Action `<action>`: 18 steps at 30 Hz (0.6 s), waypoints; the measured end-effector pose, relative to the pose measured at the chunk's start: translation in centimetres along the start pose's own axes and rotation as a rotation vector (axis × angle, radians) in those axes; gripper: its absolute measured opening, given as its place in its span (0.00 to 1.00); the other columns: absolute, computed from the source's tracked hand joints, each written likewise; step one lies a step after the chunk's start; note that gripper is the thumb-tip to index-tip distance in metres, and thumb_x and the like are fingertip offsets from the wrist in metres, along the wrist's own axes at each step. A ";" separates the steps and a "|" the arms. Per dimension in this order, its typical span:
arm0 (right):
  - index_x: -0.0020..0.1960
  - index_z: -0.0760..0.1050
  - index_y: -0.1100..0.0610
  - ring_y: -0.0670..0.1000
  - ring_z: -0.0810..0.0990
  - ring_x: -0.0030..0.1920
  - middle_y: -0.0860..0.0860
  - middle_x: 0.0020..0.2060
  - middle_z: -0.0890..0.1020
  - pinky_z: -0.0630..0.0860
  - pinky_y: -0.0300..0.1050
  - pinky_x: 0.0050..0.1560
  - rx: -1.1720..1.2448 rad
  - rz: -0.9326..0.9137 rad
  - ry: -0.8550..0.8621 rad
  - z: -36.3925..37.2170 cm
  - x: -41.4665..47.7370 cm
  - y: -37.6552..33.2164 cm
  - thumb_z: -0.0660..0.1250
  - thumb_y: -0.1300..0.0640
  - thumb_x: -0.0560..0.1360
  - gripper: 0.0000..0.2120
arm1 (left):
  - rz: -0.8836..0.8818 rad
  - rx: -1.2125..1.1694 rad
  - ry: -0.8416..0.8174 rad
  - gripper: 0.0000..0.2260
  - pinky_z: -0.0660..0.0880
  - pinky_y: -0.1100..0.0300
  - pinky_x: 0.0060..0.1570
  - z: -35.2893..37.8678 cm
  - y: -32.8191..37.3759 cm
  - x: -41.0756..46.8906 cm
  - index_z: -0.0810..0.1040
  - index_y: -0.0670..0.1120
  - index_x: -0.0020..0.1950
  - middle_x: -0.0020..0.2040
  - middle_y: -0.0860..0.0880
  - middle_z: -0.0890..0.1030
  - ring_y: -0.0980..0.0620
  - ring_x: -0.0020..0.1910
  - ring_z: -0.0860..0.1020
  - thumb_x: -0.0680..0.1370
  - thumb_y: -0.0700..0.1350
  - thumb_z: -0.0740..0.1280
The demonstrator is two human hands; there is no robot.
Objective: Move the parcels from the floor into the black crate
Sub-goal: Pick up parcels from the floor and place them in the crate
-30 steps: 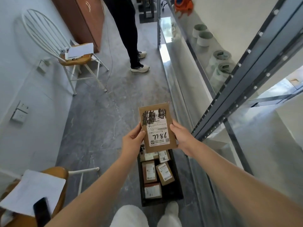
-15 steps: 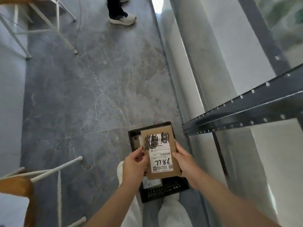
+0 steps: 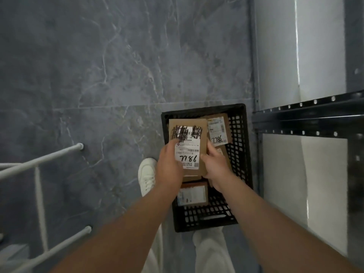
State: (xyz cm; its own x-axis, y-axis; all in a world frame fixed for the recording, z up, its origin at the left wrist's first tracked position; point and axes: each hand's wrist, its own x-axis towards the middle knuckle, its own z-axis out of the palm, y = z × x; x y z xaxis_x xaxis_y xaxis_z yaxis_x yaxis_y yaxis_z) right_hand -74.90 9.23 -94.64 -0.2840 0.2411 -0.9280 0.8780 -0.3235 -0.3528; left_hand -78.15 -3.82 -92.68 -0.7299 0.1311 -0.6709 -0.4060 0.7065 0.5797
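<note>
Holding a flat brown parcel [image 3: 188, 134] from both sides, you are hovering it over the open top of the black crate [image 3: 239, 154]. Your left grip [image 3: 169, 166] is gripping the parcel's left edge, with the thumb lying across the white label. Your right grip [image 3: 215, 168] is clasping the right edge. The label is facing up toward you, showing handwritten digits and a black scribble along its top. Whether the parcel is touching anything below it, you cannot tell from this angle.

Beneath your grips, the crate is sitting on the grey marbled floor [image 3: 118, 75] and is already holding other parcels. A second labelled parcel [image 3: 217, 131] is lying just beyond your right grip, toward the far right corner. A third parcel [image 3: 193, 195] is lying under your wrists, nearer to you. Just left of your left grip, your white shoe [image 3: 146, 174] is standing beside the crate. Well to the left, white chair legs [image 3: 39, 160] are reaching across the floor. A dark metal shelf frame [image 3: 307, 115] is running close on the right of your right grip.
</note>
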 end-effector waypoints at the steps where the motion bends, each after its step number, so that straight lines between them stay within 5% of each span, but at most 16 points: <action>1: 0.70 0.69 0.34 0.46 0.86 0.39 0.43 0.46 0.86 0.82 0.43 0.35 -0.001 0.018 0.007 -0.1 1.1 0.0 0.60 0.63 0.81 0.27 | 0.007 -0.005 -0.025 0.30 0.78 0.57 0.55 0.4 -0.4 0.7 0.66 0.55 0.73 0.68 0.50 0.72 0.52 0.60 0.75 0.75 0.30 0.60; 5: 0.72 0.68 0.39 0.43 0.85 0.34 0.45 0.47 0.85 0.78 0.38 0.26 -0.032 0.034 0.023 -0.9 3.5 -0.3 0.60 0.66 0.80 0.28 | 0.043 0.036 -0.084 0.29 0.64 0.81 0.56 1.9 -1.4 2.6 0.64 0.53 0.76 0.76 0.51 0.64 0.54 0.69 0.69 0.78 0.32 0.61; 11: 0.72 0.67 0.38 0.42 0.85 0.43 0.41 0.50 0.83 0.81 0.41 0.37 -0.065 -0.030 0.055 0.4 6.3 0.1 0.62 0.68 0.78 0.32 | -0.005 0.176 -0.108 0.30 0.60 0.52 0.73 3.0 -2.8 5.7 0.58 0.55 0.80 0.81 0.46 0.53 0.44 0.77 0.55 0.80 0.38 0.60; 15: 0.74 0.65 0.39 0.39 0.82 0.46 0.34 0.46 0.81 0.83 0.43 0.46 -0.102 -0.091 0.071 0.5 7.3 2.0 0.64 0.69 0.77 0.33 | 0.033 0.298 -0.180 0.31 0.63 0.50 0.71 3.2 -4.4 5.7 0.54 0.57 0.80 0.81 0.47 0.51 0.44 0.75 0.55 0.80 0.39 0.60; 18: 0.77 0.59 0.39 0.42 0.80 0.55 0.43 0.60 0.80 0.81 0.47 0.56 -0.165 -0.119 0.019 0.6 7.2 2.8 0.64 0.69 0.77 0.37 | 0.038 0.383 -0.155 0.33 0.68 0.51 0.67 4.0 -5.1 5.5 0.52 0.58 0.80 0.81 0.48 0.48 0.46 0.76 0.52 0.80 0.40 0.60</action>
State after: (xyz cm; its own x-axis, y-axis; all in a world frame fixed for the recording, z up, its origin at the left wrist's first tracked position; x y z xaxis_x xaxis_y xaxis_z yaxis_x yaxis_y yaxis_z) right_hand -74.75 9.52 -102.41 -0.3837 0.2867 -0.8778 0.8904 -0.1373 -0.4340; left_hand -77.89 -3.93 -101.11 -0.6372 0.2447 -0.7308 -0.1252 0.9028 0.4115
